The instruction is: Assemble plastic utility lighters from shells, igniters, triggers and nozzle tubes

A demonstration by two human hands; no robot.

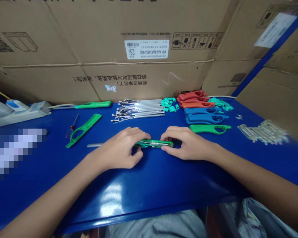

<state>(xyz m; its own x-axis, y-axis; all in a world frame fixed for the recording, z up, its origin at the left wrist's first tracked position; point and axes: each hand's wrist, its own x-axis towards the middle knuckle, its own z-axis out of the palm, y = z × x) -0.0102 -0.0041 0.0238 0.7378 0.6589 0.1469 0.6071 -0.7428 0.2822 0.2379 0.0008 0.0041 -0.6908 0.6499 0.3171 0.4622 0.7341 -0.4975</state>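
Between my hands, just over the blue table, lies a green long-nosed lighter body (pixel 154 143) with its inner parts showing and a metal tube (pixel 94 145) sticking out to the left. My left hand (pixel 125 147) grips it near the middle, thumb below and fingers above. My right hand (pixel 185 142) pinches its right end between thumb and fingertips. Left of my hands rests a loose green half-shell (pixel 85 130), inner side up. Beside that half-shell is a small screwdriver (pixel 71 127).
Metal tubes with wires (pixel 141 108) lie at the back beside teal plastic pieces (pixel 169 104). Blue casings (pixel 205 118), red casings (pixel 192 96) and a green casing (pixel 210 129) stack rightward. Clear tanks (pixel 264 132) lie far right. A green lighter (pixel 94 104) and power strip (pixel 34 110) sit back left. Cardboard (pixel 101 33) walls the back.
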